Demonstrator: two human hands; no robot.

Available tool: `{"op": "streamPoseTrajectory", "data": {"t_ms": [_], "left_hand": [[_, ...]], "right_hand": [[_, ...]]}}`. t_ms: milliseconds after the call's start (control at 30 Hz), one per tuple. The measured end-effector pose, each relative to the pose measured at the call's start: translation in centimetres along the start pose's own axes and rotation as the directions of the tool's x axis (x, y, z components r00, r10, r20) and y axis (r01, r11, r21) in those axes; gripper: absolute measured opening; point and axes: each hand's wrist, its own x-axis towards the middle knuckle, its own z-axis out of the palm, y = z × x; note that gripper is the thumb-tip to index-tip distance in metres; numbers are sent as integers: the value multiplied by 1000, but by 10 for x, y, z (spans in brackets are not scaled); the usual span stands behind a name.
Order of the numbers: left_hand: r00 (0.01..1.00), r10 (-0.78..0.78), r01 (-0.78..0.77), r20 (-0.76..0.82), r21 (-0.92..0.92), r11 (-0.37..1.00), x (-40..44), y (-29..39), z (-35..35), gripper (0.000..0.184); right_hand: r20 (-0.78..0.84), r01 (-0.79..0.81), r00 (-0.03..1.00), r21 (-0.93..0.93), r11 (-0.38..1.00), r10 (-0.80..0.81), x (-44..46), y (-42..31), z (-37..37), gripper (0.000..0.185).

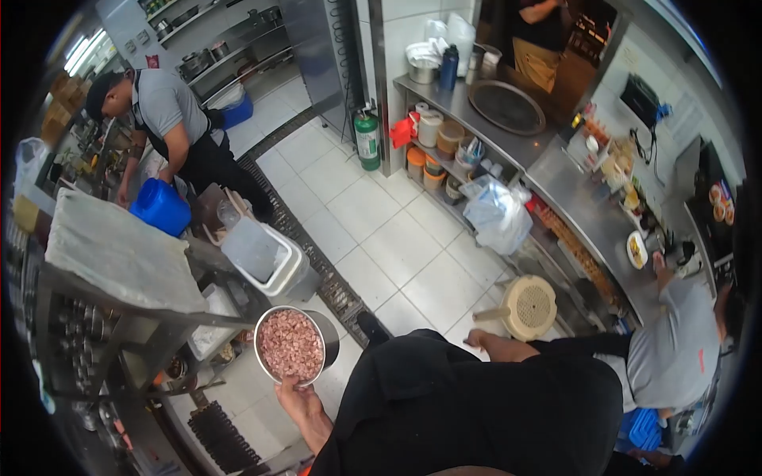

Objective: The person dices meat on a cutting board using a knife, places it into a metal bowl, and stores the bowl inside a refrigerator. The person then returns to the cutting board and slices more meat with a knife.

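Note:
My left hand point(302, 406) holds a round metal pot point(329, 327) by its lower rim. Small pieces of reddish-pink meat point(291, 343) fill the pot, which is tilted toward the camera. Past the front of my black apron point(476, 404), my right hand point(478, 341) hangs with nothing in it, its fingers loosely apart and partly hidden. Nearest to that hand is a beige perforated round item point(530, 308) with a handle, low over the tiled floor.
A co-worker point(178, 119) bends by a blue container point(161, 208) at the left. Another point(675, 341) stands at the right counter point(571, 206). A lidded white bin point(295, 266) and cloth-covered rack point(119, 250) are at left. A green cylinder point(367, 141) stands by the wall.

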Motion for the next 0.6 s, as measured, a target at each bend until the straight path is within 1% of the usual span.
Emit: {"op": "streamPoseTrajectory", "data": {"t_ms": [33, 67, 100, 133, 167, 200, 233, 267, 333, 367, 467, 533, 600], "left_hand": [[1000, 0, 0, -10, -2, 1000, 22, -1, 22, 53], [1000, -15, 15, 14, 3, 1000, 47, -5, 42, 53], [1000, -15, 15, 11, 22, 1000, 67, -2, 69, 53], [999, -23, 22, 31, 36, 999, 93, -2, 88, 53], [1000, -8, 8, 21, 0, 1000, 114, -1, 118, 48], [1000, -23, 23, 18, 15, 1000, 137, -2, 141, 46], [999, -35, 35, 9, 39, 999, 160, -1, 159, 43], [999, -44, 44, 8, 72, 996, 182, 4, 177, 41], [999, -39, 37, 26, 62, 997, 209, 17, 240, 37], [999, -37, 35, 35, 48, 998, 224, 18, 265, 35], [997, -44, 38, 66, 89, 995, 296, -10, 292, 44], [999, -15, 14, 38, 31, 999, 328, -25, 330, 42], [1000, 13, -13, 3, 38, 999, 358, -35, 361, 40]], "right_hand": [[72, -64, 996, 62, 996, 59, 2, -4, 2, 42], [140, -133, 983, 114, 984, 117, 7, -2, -4, 41], [232, -195, 960, 147, 970, 158, 6, -14, -39, 42], [183, -173, 973, 160, 972, 143, 10, -31, -71, 41], [139, -151, 982, 170, 974, 128, -1, -55, -102, 41], [107, -126, 988, 174, 977, 109, -10, -78, -127, 41], [-7, 130, 991, 172, 977, -131, 38, -57, -130, 39], [-30, -60, 997, 405, 912, 78, 18, -102, -167, 40], [-38, -80, 992, 562, 823, 122, 47, -139, -213, 34], [-46, -69, 992, 560, 826, 114, 59, -159, -236, 34], [-26, -34, 998, 500, 865, 54, 110, -207, -291, 35], [-19, 36, 999, 232, 972, -32, 136, -249, -340, 40], [-117, 179, 975, -67, 982, -186, 212, -271, -376, 41]]}}
